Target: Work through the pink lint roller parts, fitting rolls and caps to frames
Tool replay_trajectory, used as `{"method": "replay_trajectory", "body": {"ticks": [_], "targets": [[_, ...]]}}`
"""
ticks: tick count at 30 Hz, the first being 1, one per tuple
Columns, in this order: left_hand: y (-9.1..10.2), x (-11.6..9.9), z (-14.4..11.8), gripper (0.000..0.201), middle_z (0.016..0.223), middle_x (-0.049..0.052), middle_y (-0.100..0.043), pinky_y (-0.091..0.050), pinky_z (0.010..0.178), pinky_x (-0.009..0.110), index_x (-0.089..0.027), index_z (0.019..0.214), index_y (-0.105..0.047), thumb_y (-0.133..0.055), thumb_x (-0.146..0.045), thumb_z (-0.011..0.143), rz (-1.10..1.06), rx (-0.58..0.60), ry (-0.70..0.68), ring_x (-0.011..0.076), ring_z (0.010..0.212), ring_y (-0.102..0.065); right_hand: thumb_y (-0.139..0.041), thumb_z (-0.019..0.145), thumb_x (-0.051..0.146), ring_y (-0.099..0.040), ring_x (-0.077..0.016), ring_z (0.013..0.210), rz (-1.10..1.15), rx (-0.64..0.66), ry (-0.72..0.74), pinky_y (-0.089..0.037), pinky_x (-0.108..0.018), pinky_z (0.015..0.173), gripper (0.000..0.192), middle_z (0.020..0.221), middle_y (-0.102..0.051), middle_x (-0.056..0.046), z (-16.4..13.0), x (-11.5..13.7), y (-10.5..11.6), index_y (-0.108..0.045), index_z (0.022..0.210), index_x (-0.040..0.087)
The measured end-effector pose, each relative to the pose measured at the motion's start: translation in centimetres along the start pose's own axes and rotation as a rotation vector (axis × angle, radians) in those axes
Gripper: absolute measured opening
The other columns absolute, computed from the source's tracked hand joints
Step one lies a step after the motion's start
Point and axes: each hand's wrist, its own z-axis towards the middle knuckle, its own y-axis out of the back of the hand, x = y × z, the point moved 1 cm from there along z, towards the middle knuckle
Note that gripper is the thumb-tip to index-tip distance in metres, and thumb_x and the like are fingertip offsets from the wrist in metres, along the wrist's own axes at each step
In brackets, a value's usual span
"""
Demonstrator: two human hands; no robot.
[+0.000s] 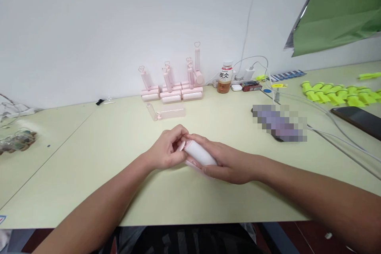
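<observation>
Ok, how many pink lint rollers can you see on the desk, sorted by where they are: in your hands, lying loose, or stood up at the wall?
In the hands: 1, the white roller held by left hand and right hand
Lying loose: 1, the pink roller
Stood at the wall: about 5, the pink row; overlap blurs it
Total: about 7

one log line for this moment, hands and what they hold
left hand: grips end of white cylindrical roller | right hand: cradles roller body | surface: pale green table | behind: pink plastic roller handles standing by wall
</observation>
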Motion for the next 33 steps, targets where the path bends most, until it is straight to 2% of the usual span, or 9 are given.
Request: {"method": "replay_trajectory", "body": {"ticks": [3,6,15,33], "targets": [[-0.3,-0.5,-0.1,0.034,0.073,-0.003,-0.056,-0.037,0.056,0.025,-0.019,0.108,-0.047,-0.055,-0.04,0.082,0.065,0.013,-0.056,0.0127,0.06,-0.048,-0.051,0.095,0.026,-0.06,-0.0224,0.098,0.003,-0.058,0.033,-0.049,-0.037,0.083,0.068,0.135,-0.054,-0.016,0.0,-0.5,-0.2,-0.018,0.155,0.022],[-0.7,-1.1,-0.2,0.041,0.082,0.001,-0.063,-0.041,0.061,0.027,-0.019,0.113,-0.052,-0.056,-0.049,0.085,0.186,0.01,-0.045,0.0156,0.068,-0.057,-0.052,0.095,0.024,-0.059,-0.0234,0.107,-0.026,-0.084,0.091,-0.048,-0.038,0.089,0.07,0.14,-0.051,-0.014,-0.1,-1.0,-0.4,-0.017,0.155,0.024],[-1.1,-1.2,-0.3,0.036,0.073,-0.001,-0.063,-0.041,0.056,0.025,-0.019,0.098,-0.058,-0.061,-0.052,0.083,0.229,-0.031,-0.013,0.0135,0.062,-0.058,-0.056,0.094,0.029,-0.057,-0.0248,0.118,-0.094,-0.054,0.107,-0.048,-0.04,0.095,0.071,0.142,-0.052,-0.015,-0.3,-1.3,-0.6,-0.019,0.155,0.024],[-1.1,-1.2,-0.2,0.036,0.068,-0.003,-0.059,-0.038,0.054,0.024,-0.019,0.09,-0.056,-0.061,-0.054,0.082,0.232,-0.02,0.007,0.0125,0.059,-0.054,-0.056,0.093,0.027,-0.058,-0.0249,0.119,-0.079,-0.046,0.093,-0.048,-0.04,0.095,0.072,0.144,-0.05,-0.015,-0.4,-1.3,-0.8,-0.018,0.155,0.023]]}}
